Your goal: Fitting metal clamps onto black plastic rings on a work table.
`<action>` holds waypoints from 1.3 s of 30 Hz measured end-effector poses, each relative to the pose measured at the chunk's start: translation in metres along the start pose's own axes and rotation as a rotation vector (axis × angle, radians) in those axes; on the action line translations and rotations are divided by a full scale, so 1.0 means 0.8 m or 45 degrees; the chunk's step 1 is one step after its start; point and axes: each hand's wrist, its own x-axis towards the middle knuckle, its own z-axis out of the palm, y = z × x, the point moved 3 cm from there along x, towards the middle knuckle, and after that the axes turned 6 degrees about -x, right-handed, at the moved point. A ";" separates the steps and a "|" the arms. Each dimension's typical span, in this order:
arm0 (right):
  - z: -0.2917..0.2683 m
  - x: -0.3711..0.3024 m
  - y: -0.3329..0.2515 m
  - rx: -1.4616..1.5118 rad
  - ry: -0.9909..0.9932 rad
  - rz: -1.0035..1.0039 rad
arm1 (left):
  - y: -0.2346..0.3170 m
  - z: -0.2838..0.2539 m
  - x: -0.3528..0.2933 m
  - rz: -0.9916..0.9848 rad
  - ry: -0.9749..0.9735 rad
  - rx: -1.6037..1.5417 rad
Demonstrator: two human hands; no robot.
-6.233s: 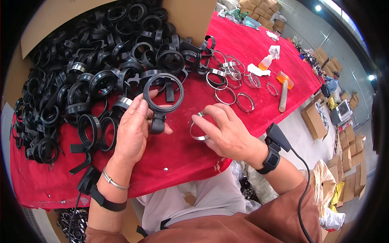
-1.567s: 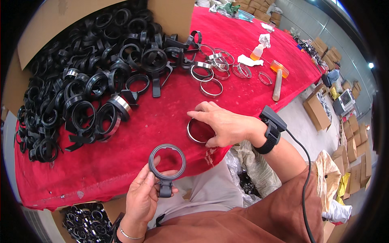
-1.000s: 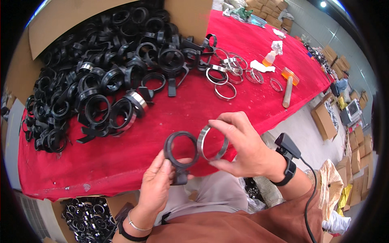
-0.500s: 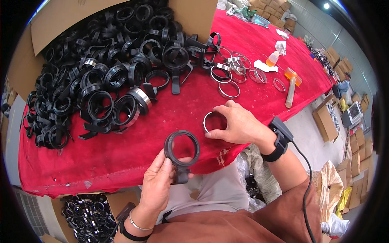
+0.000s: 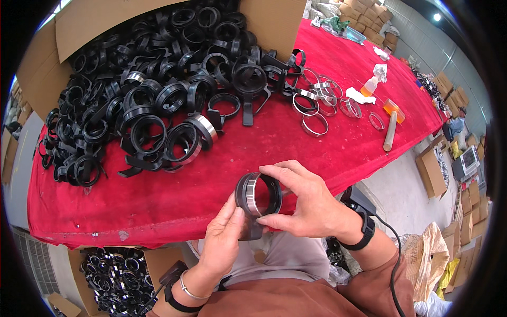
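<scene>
My left hand (image 5: 222,239) grips a black plastic ring part (image 5: 241,191) by its lower stem, thumb up against the side. Around this part's collar sits a shiny metal band (image 5: 251,195). My right hand (image 5: 306,205) spans the collar from the right, fingers at the top and thumb at the bottom, closed on the band. Both hands are over the table's near edge. Farther off, more thin metal bands (image 5: 315,124) lie loose on the red cloth, near a large heap of black ring parts (image 5: 171,98).
The heap spills from a cardboard box (image 5: 272,26) on the red-covered table (image 5: 206,211). At right lie a hammer (image 5: 391,132) with an orange head, an orange-filled bottle (image 5: 368,86) and white tissue (image 5: 360,96). Below left, a carton (image 5: 163,260) holds banded rings.
My right hand has brought the metal band left and down onto the black ring part. My left hand has shifted right and turned the part sideways. The view has shifted slightly.
</scene>
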 end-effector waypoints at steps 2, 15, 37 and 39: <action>0.004 -0.002 0.001 0.022 -0.016 0.029 | -0.001 0.000 -0.001 0.010 0.009 0.038; 0.025 -0.005 0.004 0.705 0.186 0.183 | 0.015 -0.001 -0.032 0.360 0.213 0.769; 0.046 0.075 0.043 0.064 0.533 0.297 | 0.172 -0.191 -0.055 0.929 0.712 2.676; 0.045 0.087 0.062 -0.183 0.545 0.174 | 0.175 -0.216 -0.023 0.977 0.621 2.642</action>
